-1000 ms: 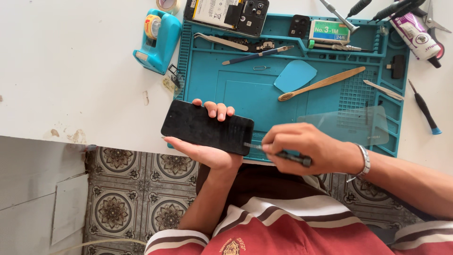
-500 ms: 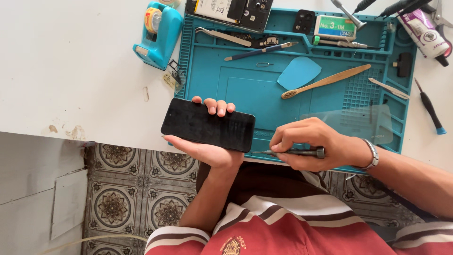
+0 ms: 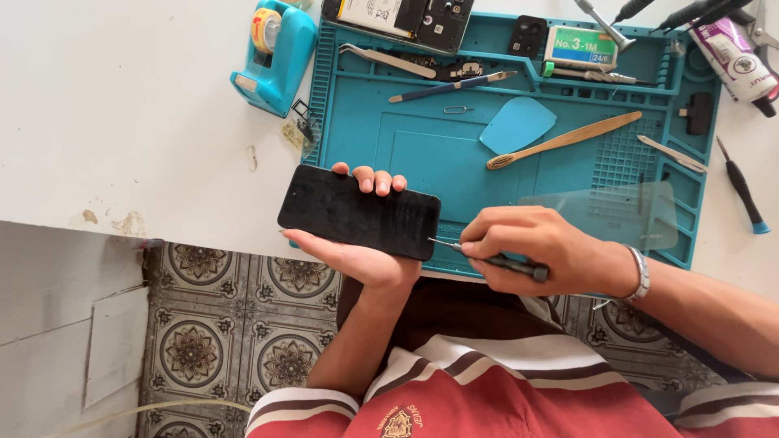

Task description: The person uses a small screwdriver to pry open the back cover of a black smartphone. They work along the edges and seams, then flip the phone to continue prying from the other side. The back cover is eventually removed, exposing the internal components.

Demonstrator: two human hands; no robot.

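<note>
White table [image 3: 122, 122] with teal work mat [image 3: 422, 154], patterned tile floor [image 3: 235, 324] below. Left hand [image 3: 357, 251] cradles black phone [image 3: 359, 212] over table edge; right hand [image 3: 535, 247] grips small screwdriver [image 3: 487, 258], tip touching phone's end.

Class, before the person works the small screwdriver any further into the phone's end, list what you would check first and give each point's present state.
1. Left hand cradles the black phone from below, fingers curled over its far edge: ok.
2. Right hand grips the small screwdriver firmly: ok.
3. Screwdriver tip meets the phone's right end: ok.
4. Tip seated in a screw or slot: cannot tell, too small.
5. Phone supported over the teal work mat: not ok, it hangs past the table edge above the floor.
</note>
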